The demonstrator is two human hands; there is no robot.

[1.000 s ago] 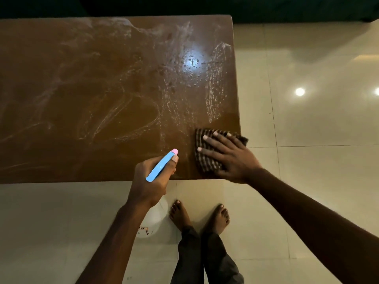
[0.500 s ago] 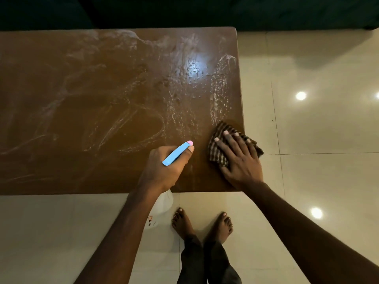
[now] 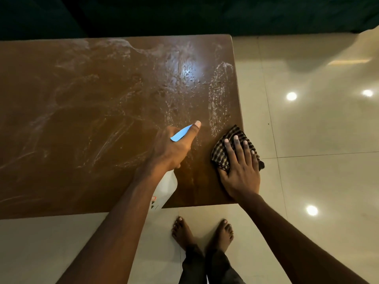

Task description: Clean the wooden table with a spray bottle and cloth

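The brown wooden table fills the left and middle of the view, streaked with white wet smears and droplets. My left hand grips a spray bottle with a white body and a light blue head, held over the table's near right part with the thumb along the top. My right hand lies flat on a dark checked cloth, pressing it onto the table at the right edge; part of the cloth hangs past that edge.
Glossy cream floor tiles lie to the right and in front, with reflected ceiling lights. My bare feet stand just before the table's near edge. A dark wall or furniture runs behind the far edge.
Both hands have moved away from me across the table. The cloth has slid along the right edge and turned. The bottle now hangs over the table instead of its near edge.
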